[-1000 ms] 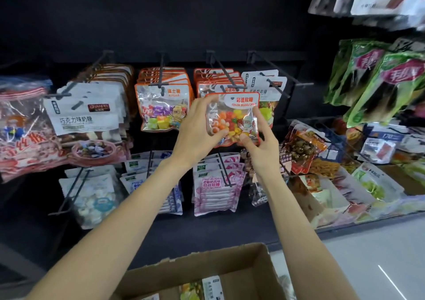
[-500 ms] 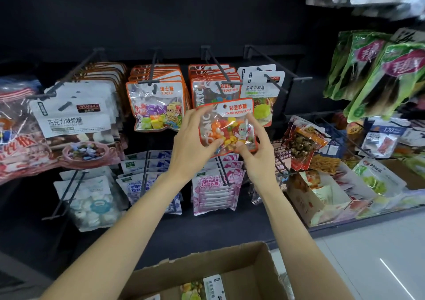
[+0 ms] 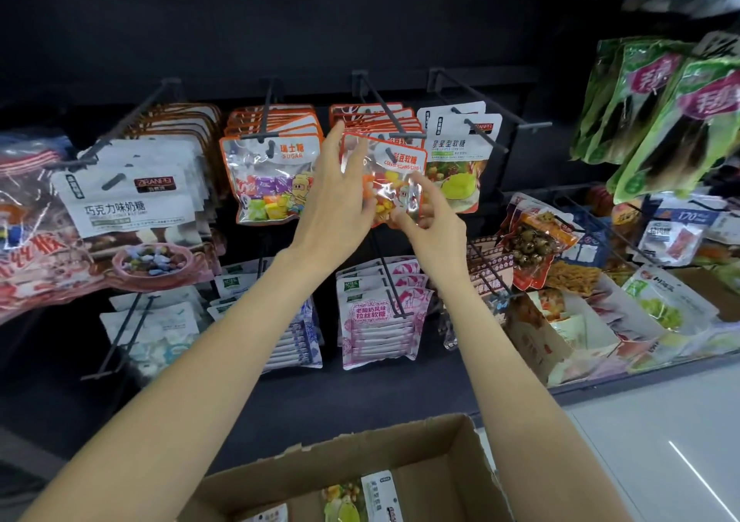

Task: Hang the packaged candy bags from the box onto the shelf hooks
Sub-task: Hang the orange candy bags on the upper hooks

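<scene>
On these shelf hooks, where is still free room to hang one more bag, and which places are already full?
The rightmost upper hook has a long bare rod in front of its white bags. The hook above the color beans bag, touched by the left hand and held by the right hand, is crowded; so is the sugar-bag hook.

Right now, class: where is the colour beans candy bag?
Centre of the head view: the colour beans bag is between both hands, at the orange-edged row's hook, between the Sugar bag and star candy bag.
</scene>
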